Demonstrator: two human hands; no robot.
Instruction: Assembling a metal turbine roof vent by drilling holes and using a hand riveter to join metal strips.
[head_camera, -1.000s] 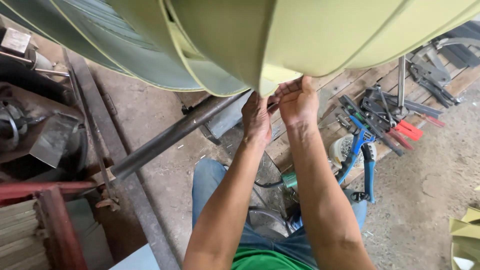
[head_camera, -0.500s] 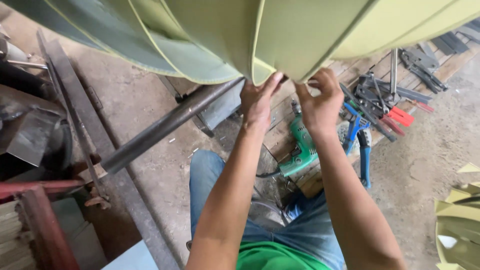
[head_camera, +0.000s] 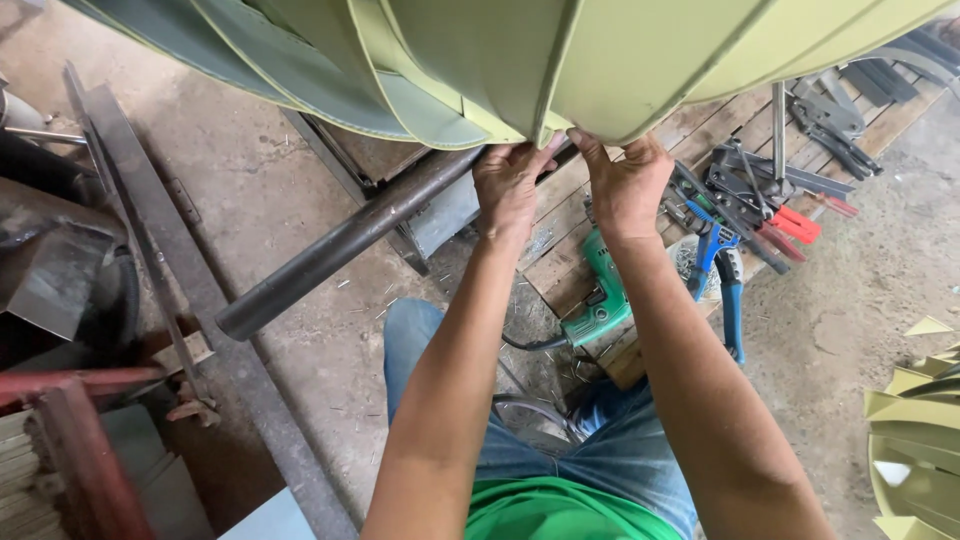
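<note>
Left hand (head_camera: 510, 185): fingers pinch sheet-metal seam (head_camera: 545, 125)
Right hand (head_camera: 627, 185): fingers clamp same edge
Risk: thin edge could cut; grip may slip

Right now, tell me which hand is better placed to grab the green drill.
Right. The right hand grips the sheet-metal edge almost directly above the green drill; the left hand sits farther over, toward the dark pipe.

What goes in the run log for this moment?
left hand: grips edge of pale green sheet-metal piece | right hand: grips same edge | green power drill: on floor
</note>
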